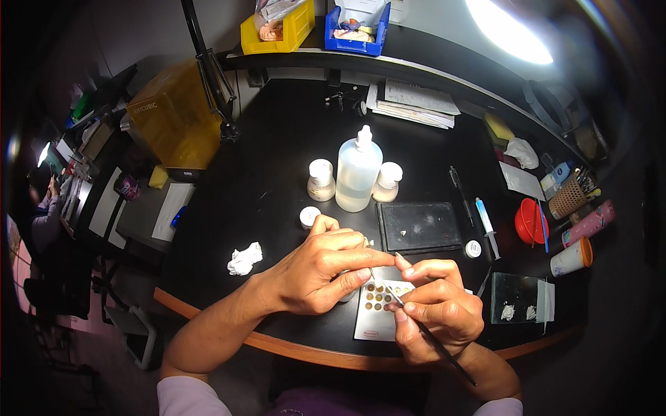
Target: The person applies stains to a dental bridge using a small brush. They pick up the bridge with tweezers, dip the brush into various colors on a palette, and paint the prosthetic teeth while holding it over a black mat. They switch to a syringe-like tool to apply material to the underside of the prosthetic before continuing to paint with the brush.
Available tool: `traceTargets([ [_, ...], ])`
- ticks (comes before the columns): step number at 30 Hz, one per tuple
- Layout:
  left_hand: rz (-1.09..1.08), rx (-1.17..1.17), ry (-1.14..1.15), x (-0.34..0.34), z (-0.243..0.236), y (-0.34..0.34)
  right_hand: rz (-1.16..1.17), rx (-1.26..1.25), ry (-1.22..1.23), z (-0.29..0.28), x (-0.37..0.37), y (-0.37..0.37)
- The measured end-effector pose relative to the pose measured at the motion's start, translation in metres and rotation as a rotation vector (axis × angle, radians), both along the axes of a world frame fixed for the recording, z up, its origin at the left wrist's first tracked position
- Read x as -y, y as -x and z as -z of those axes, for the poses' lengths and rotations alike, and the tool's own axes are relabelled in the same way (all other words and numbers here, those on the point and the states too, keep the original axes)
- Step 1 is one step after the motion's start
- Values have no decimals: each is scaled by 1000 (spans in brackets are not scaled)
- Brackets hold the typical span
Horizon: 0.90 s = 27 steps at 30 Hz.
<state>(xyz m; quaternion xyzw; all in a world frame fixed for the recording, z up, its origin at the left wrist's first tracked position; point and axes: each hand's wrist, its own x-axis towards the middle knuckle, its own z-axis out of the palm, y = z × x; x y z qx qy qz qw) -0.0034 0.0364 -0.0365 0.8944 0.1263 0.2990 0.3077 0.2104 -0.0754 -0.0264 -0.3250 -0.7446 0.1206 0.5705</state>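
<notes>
My right hand (440, 308) grips a slim dark-handled brush (440, 348) like a pen, its pale tip slanting up toward my left fingertips. My left hand (326, 267) is closed, thumb and fingers pinched near that tip; what they hold is too small and hidden to make out. The two hands meet at the fingertips. Beneath them lies a white palette card (374, 328) with rows of round yellow-brown spots, partly covered by my right hand. Just beyond my left hand stands a small white-lidded jar (309, 217).
A clear squeeze bottle (358, 177) stands between two white-capped jars (320, 182). Right of them lie a black slab (420, 227), a pen (460, 194), a syringe (487, 225) and a glass plate (513, 288). Crumpled tissue (245, 258) lies left. A red bowl (531, 223) and cup (570, 258) stand far right.
</notes>
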Motion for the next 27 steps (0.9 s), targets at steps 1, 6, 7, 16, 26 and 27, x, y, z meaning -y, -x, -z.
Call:
traceTargets([
  [1, -3, 5, -6, 0, 1, 0, 6, 6, 0, 0, 0, 0],
  [6, -6, 1, 3, 0, 1, 0, 11, 20, -15, 0, -3, 1],
  [7, -6, -3, -2, 0, 0, 0, 10, 23, -18, 0, -3, 1],
  [16, -5, 0, -23, 0, -1, 1, -1, -26, -8, 2, 0, 0],
  [26, -34, 22, -33, 0, 4, -1, -43, 29, 33, 0, -1, 0],
  [27, -40, 24, -46, 0, 4, -1, -47, 19, 37, 1, 0, 0],
])
